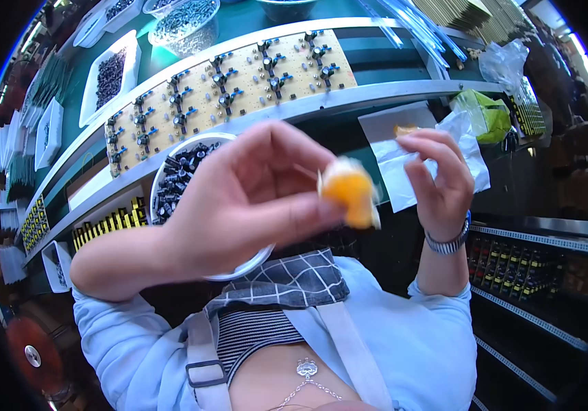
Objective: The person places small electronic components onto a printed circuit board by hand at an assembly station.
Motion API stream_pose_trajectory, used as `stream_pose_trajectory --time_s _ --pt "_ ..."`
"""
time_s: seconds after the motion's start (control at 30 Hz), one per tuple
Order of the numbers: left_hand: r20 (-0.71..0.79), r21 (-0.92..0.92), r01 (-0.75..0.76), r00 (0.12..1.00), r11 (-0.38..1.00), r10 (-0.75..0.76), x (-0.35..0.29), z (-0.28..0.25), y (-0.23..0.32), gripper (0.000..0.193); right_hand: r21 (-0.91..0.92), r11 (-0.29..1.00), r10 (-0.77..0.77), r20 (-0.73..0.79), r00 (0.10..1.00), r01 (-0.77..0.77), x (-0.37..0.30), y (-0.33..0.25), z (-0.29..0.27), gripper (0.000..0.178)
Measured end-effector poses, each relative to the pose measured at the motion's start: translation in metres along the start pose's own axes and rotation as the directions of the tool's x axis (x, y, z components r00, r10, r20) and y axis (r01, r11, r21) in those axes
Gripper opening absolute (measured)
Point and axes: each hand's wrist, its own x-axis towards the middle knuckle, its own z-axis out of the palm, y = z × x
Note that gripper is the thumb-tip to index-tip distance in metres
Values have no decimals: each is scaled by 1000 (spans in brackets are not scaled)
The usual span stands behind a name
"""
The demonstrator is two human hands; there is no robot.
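Close up in the middle, my left hand (253,195) pinches a partly peeled mandarin orange (349,195) between thumb and fingers. The fruit is blurred, with pale peel or pith at its edges. To the right, my right hand (441,181) is raised with its fingers curved and its thumb apart from them. At its fingertips shows a small orange piece (405,129), peel or segment; whether it touches the fingers or lies on the white paper (393,181) behind is unclear. Behind my left forearm, a white round tub (201,139) of black parts is partly hidden.
A tan circuit board panel (201,109) with rows of black components lies along metal rails (403,89). A white tray (129,68) and a clear tub (184,31) of small parts stand beyond. A green bag (489,116) is at the right, above slotted racks (541,240).
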Motion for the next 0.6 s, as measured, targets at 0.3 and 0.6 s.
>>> stream_pose_trajectory --time_s 0.3,0.6 --pt "-135 108 210 971 972 -195 12 3 -7 29 172 984 -63 75 995 50 0 -35 4 15" --pt "-104 209 256 965 944 -239 31 11 -19 35 225 972 71 -8 997 -67 -14 -29 -2 12"
